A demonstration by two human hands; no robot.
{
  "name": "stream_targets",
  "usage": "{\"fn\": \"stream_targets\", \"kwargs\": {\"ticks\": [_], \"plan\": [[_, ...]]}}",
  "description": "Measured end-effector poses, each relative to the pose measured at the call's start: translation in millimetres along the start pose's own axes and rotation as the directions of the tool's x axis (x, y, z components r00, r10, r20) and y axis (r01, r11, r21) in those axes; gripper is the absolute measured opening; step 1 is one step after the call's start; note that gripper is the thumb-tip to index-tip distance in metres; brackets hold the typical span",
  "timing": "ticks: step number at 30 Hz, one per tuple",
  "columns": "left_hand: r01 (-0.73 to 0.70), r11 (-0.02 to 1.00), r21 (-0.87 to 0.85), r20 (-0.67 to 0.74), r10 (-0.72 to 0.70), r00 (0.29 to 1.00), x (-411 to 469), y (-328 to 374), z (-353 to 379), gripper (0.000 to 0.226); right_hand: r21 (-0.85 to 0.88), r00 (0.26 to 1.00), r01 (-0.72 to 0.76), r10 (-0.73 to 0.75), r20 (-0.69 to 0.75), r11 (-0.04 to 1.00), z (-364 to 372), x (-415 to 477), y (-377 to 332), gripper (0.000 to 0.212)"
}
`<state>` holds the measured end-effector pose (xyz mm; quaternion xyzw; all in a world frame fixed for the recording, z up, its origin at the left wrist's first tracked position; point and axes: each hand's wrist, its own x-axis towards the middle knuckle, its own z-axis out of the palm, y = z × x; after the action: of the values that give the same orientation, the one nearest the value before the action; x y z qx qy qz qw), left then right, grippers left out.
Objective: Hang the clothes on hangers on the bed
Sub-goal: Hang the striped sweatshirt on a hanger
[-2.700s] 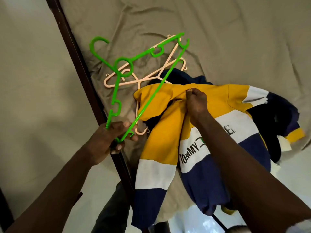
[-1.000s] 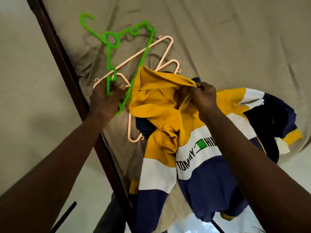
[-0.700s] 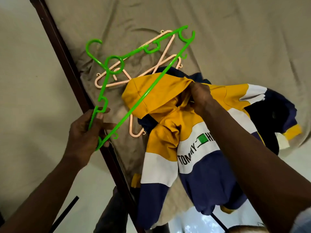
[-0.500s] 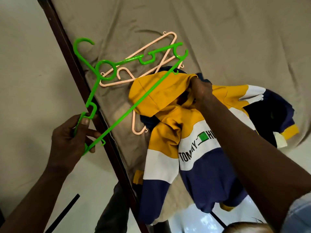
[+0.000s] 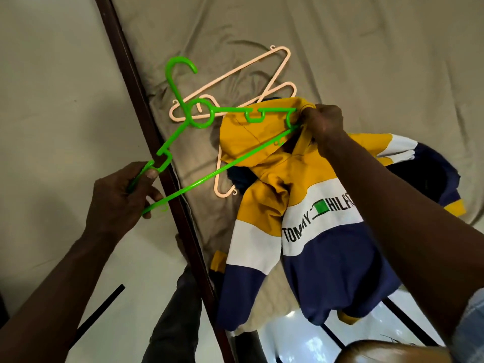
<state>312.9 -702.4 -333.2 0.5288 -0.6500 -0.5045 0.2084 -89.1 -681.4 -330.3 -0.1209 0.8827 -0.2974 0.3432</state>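
A yellow, white and navy hoodie lies on the bed, its lower part hanging over the edge. My left hand grips one end of a green plastic hanger, held above the bed frame. The hanger's other end reaches the hoodie's neck opening. There my right hand pinches the yellow collar fabric, right against the hanger's tip.
Peach hangers lie on the grey bedsheet behind the hoodie. A dark wooden bed rail runs diagonally on the left. More dark clothing lies under the hoodie at the right. Below is a pale floor.
The green hanger has swung so that its far end now meets the hoodie's collar at my right hand. My left hand stays at the hanger's near end by the rail.
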Motion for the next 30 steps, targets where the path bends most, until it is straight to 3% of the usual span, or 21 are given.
{"fn": "stream_targets", "kwargs": {"ticks": [3,5,11,13,15,17,20,24,27,30], "plan": [[-0.028,1.000,0.006,-0.042,0.028,0.999,2,7,4,0.015,-0.052,0.994,0.056,-0.060,-0.086,0.997,0,1,1,0.028],[-0.043,0.999,0.002,-0.060,0.043,0.997,-2,11,1,0.015,-0.024,0.992,0.003,-0.006,-0.130,1.000,-2,4,-4,0.030],[-0.100,0.994,0.053,-0.035,0.102,0.994,-17,4,-8,0.030,-0.001,0.987,-0.157,0.157,-0.008,0.988,-7,2,-14,0.093],[-0.121,0.990,0.068,-0.045,0.124,0.991,-19,5,-8,0.032,0.001,0.981,-0.193,0.193,0.020,0.981,-6,3,-15,0.094],[-0.171,0.980,0.102,-0.037,0.175,0.984,-19,7,-6,0.028,-0.006,0.979,-0.200,0.200,0.030,0.980,-5,3,-15,0.079],[-0.201,0.969,0.146,-0.017,0.205,0.979,-15,9,-1,0.023,-0.098,0.994,-0.110,0.112,0.016,0.989,-5,4,-11,0.062],[-0.223,0.956,0.194,0.008,0.225,0.974,-3,16,11,0.025,-0.353,0.977,0.180,-0.209,-0.045,0.918,-1,-5,-5,0.035],[-0.198,0.970,0.138,0.037,0.195,0.980,12,35,35,0.025,-0.471,0.881,0.408,-0.473,-0.023,0.782,2,-19,-5,0.031],[-0.214,0.960,0.179,0.077,0.203,0.976,21,50,63,0.023,-0.451,0.822,0.526,-0.567,0.052,0.721,9,-27,-8,0.033],[-0.181,0.973,0.147,0.107,0.166,0.980,24,63,90,0.023,-0.277,0.833,0.545,-0.548,0.075,0.791,13,-36,-6,0.039]]}}
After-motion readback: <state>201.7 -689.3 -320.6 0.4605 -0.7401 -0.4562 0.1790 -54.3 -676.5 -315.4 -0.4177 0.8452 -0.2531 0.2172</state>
